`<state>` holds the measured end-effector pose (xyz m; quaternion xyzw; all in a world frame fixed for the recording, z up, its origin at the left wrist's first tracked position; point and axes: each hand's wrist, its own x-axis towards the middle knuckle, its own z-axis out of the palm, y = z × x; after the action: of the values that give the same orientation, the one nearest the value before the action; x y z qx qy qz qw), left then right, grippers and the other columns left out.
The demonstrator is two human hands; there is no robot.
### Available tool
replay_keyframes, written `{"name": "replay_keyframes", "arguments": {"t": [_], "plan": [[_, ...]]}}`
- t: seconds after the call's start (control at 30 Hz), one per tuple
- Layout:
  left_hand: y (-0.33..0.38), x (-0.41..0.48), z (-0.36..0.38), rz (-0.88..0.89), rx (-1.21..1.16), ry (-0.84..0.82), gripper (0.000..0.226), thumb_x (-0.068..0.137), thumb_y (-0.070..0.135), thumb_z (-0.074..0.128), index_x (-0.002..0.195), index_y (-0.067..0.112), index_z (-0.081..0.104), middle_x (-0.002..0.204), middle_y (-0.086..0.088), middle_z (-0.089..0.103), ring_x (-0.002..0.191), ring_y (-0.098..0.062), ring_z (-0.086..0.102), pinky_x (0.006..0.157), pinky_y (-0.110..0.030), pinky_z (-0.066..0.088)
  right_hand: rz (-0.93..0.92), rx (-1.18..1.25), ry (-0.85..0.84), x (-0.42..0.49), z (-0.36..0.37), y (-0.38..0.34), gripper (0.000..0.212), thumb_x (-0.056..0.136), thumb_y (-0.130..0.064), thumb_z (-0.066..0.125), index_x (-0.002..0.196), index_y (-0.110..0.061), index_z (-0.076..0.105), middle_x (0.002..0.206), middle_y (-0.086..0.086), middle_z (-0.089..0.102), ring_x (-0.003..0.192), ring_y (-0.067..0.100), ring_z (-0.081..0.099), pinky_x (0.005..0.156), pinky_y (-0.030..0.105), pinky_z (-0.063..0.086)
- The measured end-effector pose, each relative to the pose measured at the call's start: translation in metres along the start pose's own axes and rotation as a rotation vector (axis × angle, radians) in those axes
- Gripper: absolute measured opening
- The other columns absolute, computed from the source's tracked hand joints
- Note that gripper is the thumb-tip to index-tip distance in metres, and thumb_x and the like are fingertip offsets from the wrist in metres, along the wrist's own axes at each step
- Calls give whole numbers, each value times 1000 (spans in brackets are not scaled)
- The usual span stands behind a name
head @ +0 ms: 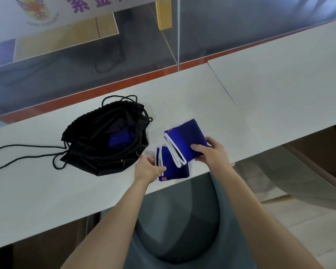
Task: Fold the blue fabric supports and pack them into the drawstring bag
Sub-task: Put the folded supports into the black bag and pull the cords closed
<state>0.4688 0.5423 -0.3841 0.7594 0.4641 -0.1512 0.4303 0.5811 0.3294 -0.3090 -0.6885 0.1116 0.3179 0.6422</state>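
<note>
A black drawstring bag (pixel 97 144) lies open on the white table (pixel 182 98), left of centre. Blue fabric (pixel 119 139) shows inside its mouth. A folded blue support with white edges (pixel 184 142) is lifted slightly, and my right hand (pixel 209 152) grips its right side. A second folded blue support (pixel 173 167) lies flat at the table's near edge, partly under the first. My left hand (pixel 148 167) pinches its left white-trimmed edge, just right of the bag.
Black cords (pixel 17 150) trail left from the bag across the table. A glass partition (pixel 178 33) rises behind the table's far edge. A seam (pixel 221 84) splits the tabletop on the right. My grey-clad lap (pixel 178 220) is below the near edge.
</note>
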Motion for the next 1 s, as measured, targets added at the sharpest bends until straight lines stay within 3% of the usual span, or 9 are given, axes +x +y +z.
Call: {"name": "replay_keyframes", "arguments": {"t": [0.07, 0.2, 0.33, 0.43, 0.5, 0.6, 0.7, 0.9, 1.0], "plan": [[-3, 0, -4, 7, -15, -23, 55, 75, 27, 100, 113, 15, 61, 103, 4, 70, 96, -19, 69, 83, -34, 52, 102, -18, -1, 2, 20, 16, 23, 94, -16, 82, 113, -8, 72, 102, 8, 84, 78, 28, 82, 76, 42, 64], [-15, 8, -10, -8, -63, -75, 40, 77, 15, 91, 105, 23, 65, 105, 1, 78, 100, -24, 77, 94, -48, 64, 177, -418, 5, 2, 40, 52, 14, 95, -26, 74, 104, -15, 74, 93, -3, 83, 66, 16, 81, 70, 32, 63], [-20, 9, -12, 18, -128, -68, 14, 102, 19, 66, 114, 19, 75, 100, -4, 83, 87, -24, 82, 93, -50, 67, 116, -434, 31, -1, 39, 47, 9, 99, -25, 70, 101, -18, 73, 89, -5, 81, 65, 11, 80, 59, 24, 55], [-16, 5, -12, 3, -173, -54, 33, 109, 28, 52, 106, 8, 78, 92, -8, 83, 84, -28, 82, 91, -52, 67, 127, -428, 29, -4, 34, 48, 11, 98, -25, 71, 100, -16, 76, 87, -4, 82, 66, 11, 80, 60, 25, 55], [-10, 1, -12, -9, -185, -70, 50, 105, 46, 49, 99, 6, 78, 89, -10, 83, 87, -30, 81, 92, -53, 66, 162, -497, 51, -8, 33, 54, 16, 94, -28, 71, 96, -13, 77, 78, -1, 81, 69, 16, 80, 60, 32, 58], [3, -8, -10, -37, -197, -97, 69, 86, 70, 62, 99, 5, 80, 91, -9, 83, 90, -29, 81, 91, -50, 67, 102, -759, 82, -8, 30, 69, 30, 87, -41, 69, 86, -11, 72, 75, 4, 76, 76, 30, 75, 65, 40, 60], [15, -11, -8, -31, -120, -164, 58, 72, 64, 80, 97, 12, 82, 92, -2, 84, 92, -23, 80, 93, -46, 65, 7, -999, 146, -6, 26, 69, 41, 86, -56, 72, 95, -17, 61, 86, 0, 69, 79, 24, 68, 61, 36, 49], [28, -17, 4, -132, -271, -261, 95, 55, 86, 90, 121, 19, 72, 118, 0, 78, 105, -18, 76, 93, -38, 63, 47, -806, 43, -1, 28, 78, 38, 89, -47, 74, 112, -19, 64, 99, -3, 74, 91, 21, 71, 80, 41, 62], [33, -36, 9, -46, -322, -266, 90, 69, 57, 100, 127, 15, 46, 122, 3, 68, 107, -14, 69, 89, -33, 58, 23, -744, 48, -5, 28, 82, 35, 90, -48, 75, 110, -21, 63, 94, -8, 72, 88, 19, 71, 75, 38, 59]]}}
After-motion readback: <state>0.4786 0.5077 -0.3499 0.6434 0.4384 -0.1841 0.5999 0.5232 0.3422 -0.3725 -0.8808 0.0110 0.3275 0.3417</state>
